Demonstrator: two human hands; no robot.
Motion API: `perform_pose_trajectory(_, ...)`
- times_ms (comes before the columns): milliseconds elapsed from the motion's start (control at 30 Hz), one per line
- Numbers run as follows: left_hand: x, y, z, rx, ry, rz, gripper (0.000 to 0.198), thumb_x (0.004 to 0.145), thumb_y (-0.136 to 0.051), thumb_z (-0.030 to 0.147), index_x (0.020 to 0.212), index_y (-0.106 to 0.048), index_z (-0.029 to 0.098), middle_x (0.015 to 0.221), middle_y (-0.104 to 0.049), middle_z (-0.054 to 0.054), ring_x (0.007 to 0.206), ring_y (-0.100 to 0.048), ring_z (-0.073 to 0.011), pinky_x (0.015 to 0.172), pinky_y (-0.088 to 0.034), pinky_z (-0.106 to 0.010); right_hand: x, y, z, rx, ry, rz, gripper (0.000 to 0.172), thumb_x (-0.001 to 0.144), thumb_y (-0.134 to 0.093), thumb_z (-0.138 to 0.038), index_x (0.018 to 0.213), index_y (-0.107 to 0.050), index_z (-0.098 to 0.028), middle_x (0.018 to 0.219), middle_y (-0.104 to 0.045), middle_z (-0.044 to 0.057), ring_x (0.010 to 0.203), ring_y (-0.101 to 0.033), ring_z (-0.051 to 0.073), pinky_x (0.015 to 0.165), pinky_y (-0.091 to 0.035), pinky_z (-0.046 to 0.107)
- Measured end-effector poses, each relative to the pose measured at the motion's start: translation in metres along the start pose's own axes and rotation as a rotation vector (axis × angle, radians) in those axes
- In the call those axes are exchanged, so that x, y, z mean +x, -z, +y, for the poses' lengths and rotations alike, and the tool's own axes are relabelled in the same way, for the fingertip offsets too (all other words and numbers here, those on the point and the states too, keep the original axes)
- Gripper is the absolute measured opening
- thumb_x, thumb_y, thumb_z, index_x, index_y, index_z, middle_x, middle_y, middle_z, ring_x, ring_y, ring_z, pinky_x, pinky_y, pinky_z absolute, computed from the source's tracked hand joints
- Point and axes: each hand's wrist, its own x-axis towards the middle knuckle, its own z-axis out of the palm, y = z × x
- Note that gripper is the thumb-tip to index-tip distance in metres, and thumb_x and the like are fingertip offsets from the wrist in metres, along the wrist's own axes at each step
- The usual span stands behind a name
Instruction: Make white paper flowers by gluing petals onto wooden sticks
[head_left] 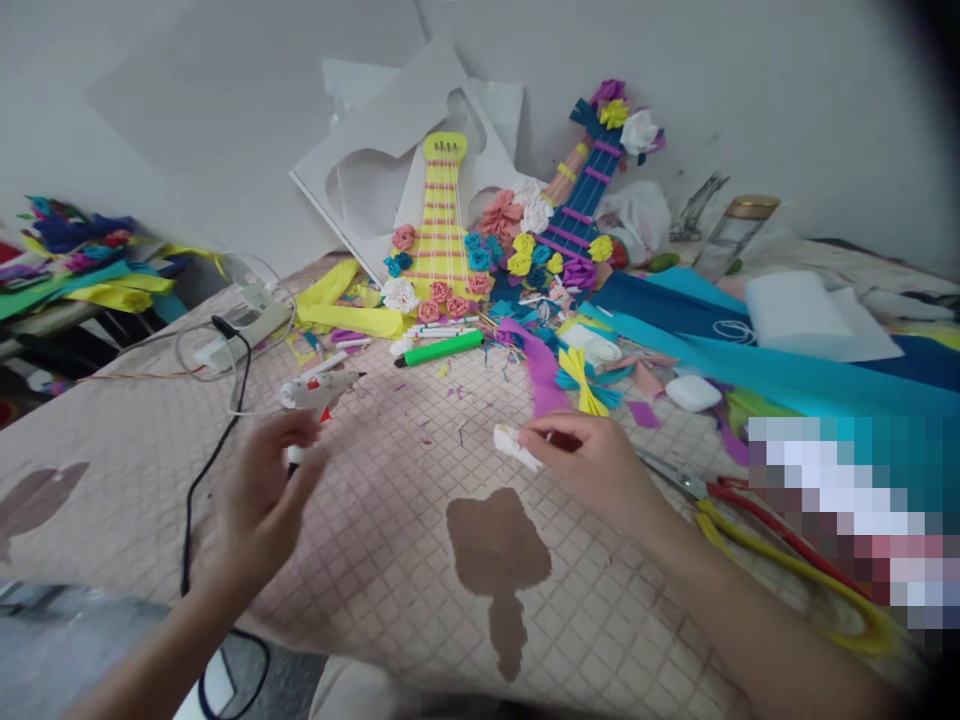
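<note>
My right hand (589,455) pinches a small piece of white crepe paper (516,446) just above the quilted cloth. My left hand (274,490), blurred by motion, is at the white glue gun (319,388); its fingers curl near the handle and red trigger, and whether they grip it is unclear. The gun's nozzle points right. Beyond the hands, a green marker (441,348) lies on the cloth. Behind it stands a yellow paper guitar (442,215) with paper flowers around its base, and a blue one (585,210) leans to its right.
A power strip (244,335) with cables sits at the left. Large scissors (787,550) lie beside my right forearm. Paper scraps, a purple strip (536,365) and a yellow bow (583,380) spread across the middle. A glass jar (735,235) stands at the back right.
</note>
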Motion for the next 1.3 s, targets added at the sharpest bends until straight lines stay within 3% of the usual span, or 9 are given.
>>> perform_pose_trajectory(67, 0.009, -0.018, 0.028, -0.109, 0.028, -0.231, 0.023, 0.086, -0.048, 0.03, 0.108, -0.052, 0.025, 0.11, -0.055, -0.004, 0.101, -0.052, -0.021, 0.09, -0.042, -0.038, -0.001, 0.0, -0.002, -0.001, 0.0, -0.028, 0.019, 0.077, -0.058, -0.029, 0.067, -0.069, -0.017, 0.071, -0.069, 0.003, 0.062, -0.057, 0.013, 0.055, -0.044, 0.025)
perform_pose_trajectory(167, 0.024, -0.052, 0.058, -0.28, 0.068, -0.552, 0.04, 0.081, -0.056, 0.033, 0.119, -0.047, 0.023, 0.125, -0.05, -0.008, 0.111, -0.05, -0.0213, 0.094, -0.042, -0.039, -0.001, 0.001, -0.002, 0.002, 0.013, -0.077, 0.02, 0.078, -0.057, -0.03, 0.068, -0.069, -0.017, 0.072, -0.069, 0.003, 0.062, -0.057, 0.013, 0.056, -0.043, 0.025)
perform_pose_trajectory(267, 0.033, -0.083, 0.074, -0.478, 0.103, -0.685, 0.051, 0.073, -0.066, 0.032, 0.118, -0.047, 0.02, 0.127, -0.048, -0.01, 0.115, -0.047, -0.0223, 0.096, -0.041, -0.04, 0.001, 0.003, 0.001, 0.022, 0.026, -0.101, 0.02, 0.079, -0.056, -0.03, 0.073, -0.07, -0.017, 0.072, -0.069, 0.003, 0.063, -0.058, 0.014, 0.055, -0.044, 0.025)
perform_pose_trajectory(367, 0.035, -0.101, 0.078, -0.652, 0.239, -0.769, 0.041, 0.07, -0.068, 0.032, 0.105, -0.053, 0.016, 0.104, -0.059, -0.008, 0.093, -0.058, -0.0186, 0.079, -0.048, -0.033, 0.002, 0.004, 0.002, 0.034, 0.019, -0.113, 0.019, 0.078, -0.056, -0.028, 0.074, -0.071, -0.016, 0.074, -0.069, 0.004, 0.066, -0.06, 0.015, 0.055, -0.044, 0.025)
perform_pose_trajectory(467, 0.032, -0.109, 0.076, -0.761, 0.366, -0.776, 0.032, 0.069, -0.07, 0.031, 0.09, -0.052, 0.014, 0.079, -0.058, -0.001, 0.07, -0.058, -0.0126, 0.06, -0.046, -0.024, 0.002, 0.004, 0.003, 0.019, 0.005, -0.109, 0.019, 0.077, -0.056, -0.028, 0.074, -0.071, -0.016, 0.075, -0.069, 0.004, 0.067, -0.06, 0.015, 0.055, -0.044, 0.024)
perform_pose_trajectory(567, 0.03, -0.112, 0.073, -0.858, 0.419, -0.743, 0.029, 0.069, -0.07, 0.031, 0.084, -0.053, 0.013, 0.072, -0.056, 0.001, 0.062, -0.055, -0.0095, 0.056, -0.042, -0.021, 0.002, 0.004, 0.003, -0.007, 0.017, -0.095, 0.019, 0.078, -0.056, -0.026, 0.072, -0.07, -0.016, 0.071, -0.067, 0.002, 0.065, -0.058, 0.014, 0.055, -0.043, 0.024)
perform_pose_trajectory(800, 0.027, -0.114, 0.069, -0.929, 0.432, -0.727, 0.024, 0.069, -0.07, 0.029, 0.083, -0.056, 0.015, 0.07, -0.059, 0.001, 0.06, -0.053, -0.008, 0.053, -0.04, -0.019, 0.002, 0.0, 0.003, -0.087, 0.07, -0.037, 0.014, 0.076, -0.057, -0.021, 0.07, -0.069, -0.017, 0.069, -0.066, 0.002, 0.064, -0.057, 0.013, 0.055, -0.043, 0.024)
perform_pose_trajectory(1300, 0.025, -0.112, 0.068, -0.837, 0.39, -0.672, 0.021, 0.073, -0.067, 0.029, 0.088, -0.062, 0.015, 0.073, -0.064, -0.001, 0.064, -0.057, -0.011, 0.059, -0.046, -0.022, 0.0, -0.003, 0.002, -0.171, 0.099, -0.017, 0.012, 0.076, -0.058, -0.019, 0.071, -0.069, -0.018, 0.068, -0.064, 0.002, 0.062, -0.056, 0.012, 0.054, -0.041, 0.024)
